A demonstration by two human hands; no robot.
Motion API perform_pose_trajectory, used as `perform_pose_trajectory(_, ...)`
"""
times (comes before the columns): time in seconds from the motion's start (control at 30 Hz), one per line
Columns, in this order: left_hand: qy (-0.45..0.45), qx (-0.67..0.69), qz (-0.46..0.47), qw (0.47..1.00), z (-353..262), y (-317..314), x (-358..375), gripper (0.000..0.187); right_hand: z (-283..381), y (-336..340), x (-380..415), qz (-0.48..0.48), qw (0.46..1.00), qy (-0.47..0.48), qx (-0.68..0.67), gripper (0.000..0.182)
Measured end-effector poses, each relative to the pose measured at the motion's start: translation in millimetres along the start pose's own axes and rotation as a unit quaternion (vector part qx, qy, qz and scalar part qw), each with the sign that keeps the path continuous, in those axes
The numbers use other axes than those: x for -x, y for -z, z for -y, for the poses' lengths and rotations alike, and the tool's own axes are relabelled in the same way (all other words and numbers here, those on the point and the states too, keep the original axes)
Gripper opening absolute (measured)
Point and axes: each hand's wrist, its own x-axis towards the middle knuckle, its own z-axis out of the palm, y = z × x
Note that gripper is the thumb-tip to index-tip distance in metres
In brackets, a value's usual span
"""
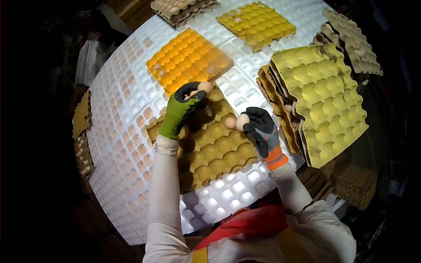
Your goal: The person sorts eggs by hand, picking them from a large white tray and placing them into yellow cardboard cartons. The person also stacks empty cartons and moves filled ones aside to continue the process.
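My left hand (179, 107), in a green glove with dark fingers, curls around eggs; one pale brown egg (205, 88) shows at the fingertips and others sit deeper in the grip. It is over the upper left part of a brown egg tray (219, 147). My right hand (262, 133), gloved in grey and orange, has a whitish egg (242, 122) between thumb and fingers at the tray's right side. Just left of that egg is a light brown egg (230, 123). Shadow and the left arm hide part of the brown tray.
Beyond the brown tray lies an orange tray (188, 55) with a few eggs. A yellow tray (258, 24) is farther back. Stacked trays topped by a yellow-green one (326, 103) stand at right. White pocketed sheeting (136, 94) covers the table, with eggs in many left-side pockets.
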Motion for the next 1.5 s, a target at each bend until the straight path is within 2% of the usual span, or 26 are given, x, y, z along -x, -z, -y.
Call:
perform_pose_trajectory(0.07,0.025,0.086,-0.056,0.994,0.6,2.6,35.4,0.041,-0.7,-4.9,2.5,0.004,0.997,0.043,0.058,0.053)
perform_pose_trajectory(0.17,-0.005,0.217,-0.082,0.973,18.2,0.1,81.0,0.039,1.0,-7.9,3.1,0.026,0.985,0.106,0.132,0.055)
perform_pose_trajectory(0.2,0.024,0.233,-0.078,0.969,16.8,4.9,97.9,0.042,4.0,-14.5,6.5,0.034,0.979,0.113,0.166,0.054)
perform_pose_trajectory(0.33,-0.014,0.312,-0.140,0.939,34.9,4.1,146.5,0.039,-4.2,-12.0,7.2,0.039,0.993,0.058,0.093,0.055)
perform_pose_trajectory(0.43,-0.026,0.310,-0.130,0.942,55.2,13.9,167.1,0.039,-4.0,-9.0,10.4,0.043,0.997,0.018,0.066,0.053)
perform_pose_trajectory(0.47,0.007,0.326,-0.148,0.934,57.1,16.9,176.2,0.041,-1.5,-10.4,13.7,0.053,0.998,0.010,0.043,0.052)
perform_pose_trajectory(0.5,0.004,0.324,-0.151,0.934,57.8,18.3,183.5,0.043,0.7,-10.8,16.7,0.063,0.998,0.002,0.019,0.051)
perform_pose_trajectory(0.63,-0.013,0.332,-0.165,0.929,67.8,18.3,202.7,0.051,5.1,-12.5,22.9,0.122,0.992,0.032,0.000,0.046)
perform_pose_trajectory(0.77,-0.027,0.327,-0.180,0.927,74.8,16.6,210.0,0.052,0.5,-9.6,26.0,0.113,0.992,0.054,0.024,0.044)
perform_pose_trajectory(0.97,-0.044,0.289,-0.192,0.937,68.6,6.9,212.7,0.051,0.5,-2.7,31.2,0.129,0.987,0.061,0.076,0.047)
perform_pose_trajectory(1.07,-0.048,0.301,-0.188,0.934,68.3,2.9,212.7,0.051,-1.1,6.0,32.6,0.143,0.988,-0.019,0.049,0.061)
perform_pose_trajectory(1.17,-0.030,0.336,-0.193,0.921,69.7,2.4,211.9,0.050,17.4,-14.2,29.1,0.137,0.974,-0.074,-0.164,0.062)
perform_pose_trajectory(1.2,-0.039,0.330,-0.201,0.921,69.6,1.1,211.0,0.049,23.3,-16.3,24.7,0.115,0.983,-0.053,-0.133,0.061)
perform_pose_trajectory(1.23,-0.047,0.325,-0.207,0.922,69.8,0.3,210.6,0.049,22.9,-14.3,13.8,0.091,0.993,-0.065,0.041,0.053)
perform_pose_trajectory(1.27,-0.050,0.321,-0.209,0.922,71.3,-0.2,209.9,0.049,27.0,-15.8,2.3,0.132,0.949,0.075,0.277,0.055)
perform_pose_trajectory(1.3,-0.052,0.317,-0.210,0.923,73.4,-0.6,209.8,0.049,35.4,-25.2,-7.1,0.164,0.830,0.210,0.490,0.058)
perform_pose_trajectory(1.33,-0.051,0.330,-0.203,0.921,74.8,0.5,212.6,0.048,37.4,-32.4,-11.9,0.156,0.743,0.256,0.598,0.058)
perform_pose_trajectory(1.37,-0.049,0.342,-0.195,0.918,76.0,1.6,215.7,0.047,35.8,-39.4,-21.5,0.166,0.644,0.209,0.717,0.054)
perform_pose_trajectory(1.43,-0.040,0.398,-0.160,0.903,75.9,8.4,225.6,0.046,22.2,-38.2,-34.6,0.158,0.615,0.160,0.756,0.049)
perform_pose_trajectory(1.5,-0.052,0.314,-0.236,0.918,60.4,4.1,231.6,0.046,22.8,-25.9,-32.5,0.127,0.711,0.205,0.661,0.041)
